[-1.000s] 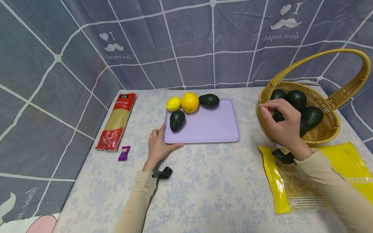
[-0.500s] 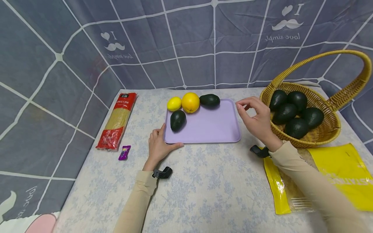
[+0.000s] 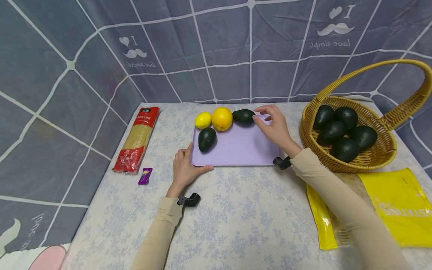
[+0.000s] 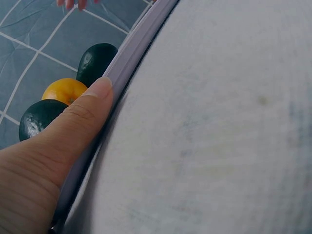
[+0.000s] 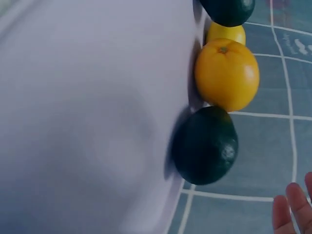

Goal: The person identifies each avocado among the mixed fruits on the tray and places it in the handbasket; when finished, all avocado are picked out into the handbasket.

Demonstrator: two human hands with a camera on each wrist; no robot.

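My left hand (image 3: 183, 170) rests at the near left corner of a lilac tray (image 3: 243, 152), its thumb stretched along the front rim. In the left wrist view that thumb (image 4: 80, 114) lies straight against the rim. My right hand (image 3: 275, 125) is over the tray's far right part, fingers spread and holding nothing. Its thumb tip is right at the end of a dark green avocado (image 3: 242, 117). Beside this avocado sit an orange (image 3: 222, 119) and a lemon (image 3: 203, 120) along the back edge. Another avocado (image 3: 206, 140) lies on the tray's left side.
A wicker basket (image 3: 381, 155) with a tall handle holds several avocados on the right. In front of it lies a yellow bag (image 3: 401, 206), partly under my right forearm. At left are a red pasta packet (image 3: 136, 140) and a small purple candy (image 3: 145, 176).
My right hand has moved left from above the basket to the avocado at the tray's back edge. My left hand has stayed at the tray corner.
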